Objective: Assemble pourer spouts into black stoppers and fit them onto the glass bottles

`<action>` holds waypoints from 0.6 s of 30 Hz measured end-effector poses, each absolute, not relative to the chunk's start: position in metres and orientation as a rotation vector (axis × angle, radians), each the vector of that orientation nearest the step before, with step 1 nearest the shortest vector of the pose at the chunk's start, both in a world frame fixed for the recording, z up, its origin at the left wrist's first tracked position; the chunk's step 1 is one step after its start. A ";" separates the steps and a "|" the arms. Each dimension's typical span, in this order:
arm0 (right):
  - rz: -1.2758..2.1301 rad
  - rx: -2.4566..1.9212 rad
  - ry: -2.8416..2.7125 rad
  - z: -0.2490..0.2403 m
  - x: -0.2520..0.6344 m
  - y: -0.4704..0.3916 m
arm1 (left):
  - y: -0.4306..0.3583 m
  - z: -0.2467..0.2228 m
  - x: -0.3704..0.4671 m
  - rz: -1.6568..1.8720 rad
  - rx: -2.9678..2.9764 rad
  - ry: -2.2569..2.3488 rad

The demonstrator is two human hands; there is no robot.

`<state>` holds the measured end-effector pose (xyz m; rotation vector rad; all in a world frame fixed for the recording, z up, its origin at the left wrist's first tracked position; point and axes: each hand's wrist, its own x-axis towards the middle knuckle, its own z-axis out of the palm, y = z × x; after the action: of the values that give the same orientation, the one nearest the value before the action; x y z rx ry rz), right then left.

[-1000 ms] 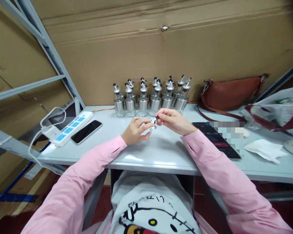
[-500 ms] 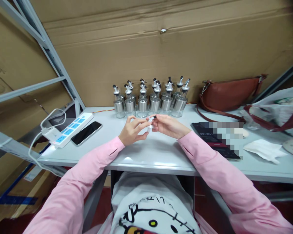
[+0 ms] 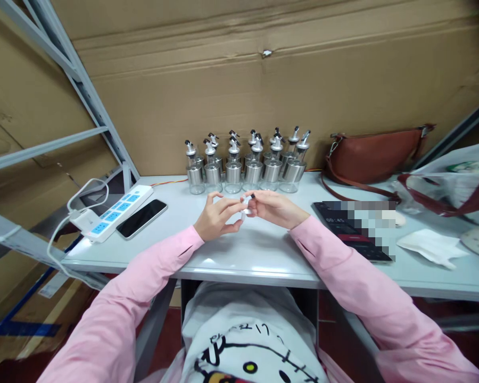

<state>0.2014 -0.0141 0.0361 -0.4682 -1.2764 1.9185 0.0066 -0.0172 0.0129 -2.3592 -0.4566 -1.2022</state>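
Observation:
My left hand [image 3: 220, 215] and my right hand [image 3: 274, 207] meet over the table, in front of a group of glass oil bottles. Between their fingertips is a small white pour spout [image 3: 246, 211] with a black end, similar to the bottle tops. The right fingers pinch it near the black end, partly covering it. My left index finger and thumb close around its white part from the other side. Several oil bottles [image 3: 233, 173] with steel sleeves and black-tipped spouts stand upright beyond the hands.
On the left, a power strip [image 3: 117, 213] with a plugged-in charger lies beside a phone [image 3: 142, 218]. To the right are a brown bag [image 3: 377, 154], a dark device with a timer display [image 3: 335, 223], a white tissue [image 3: 433, 246] and a plastic bag [image 3: 455, 186]. Cardboard [image 3: 223, 90] rises behind the table.
The spout has turned slightly between my fingertips, its black end now tucked closer under the right fingers. Both hands stay in nearly the same place.

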 end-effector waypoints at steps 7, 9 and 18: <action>1.912 -0.474 -1.275 0.037 0.202 -0.015 | -0.018 0.014 0.007 -1.199 -2.350 -0.441; 1.895 -0.486 -1.276 0.037 0.201 -0.015 | -0.018 0.013 0.006 -1.184 -2.352 -0.450; 1.873 -0.488 -1.288 0.038 0.201 -0.016 | -0.015 0.015 0.004 -1.211 -2.383 -0.417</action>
<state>0.2008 -0.0161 0.0376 -0.4883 -1.2875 1.8730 0.0044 -0.0149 0.0149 -2.3826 -0.4175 -1.2110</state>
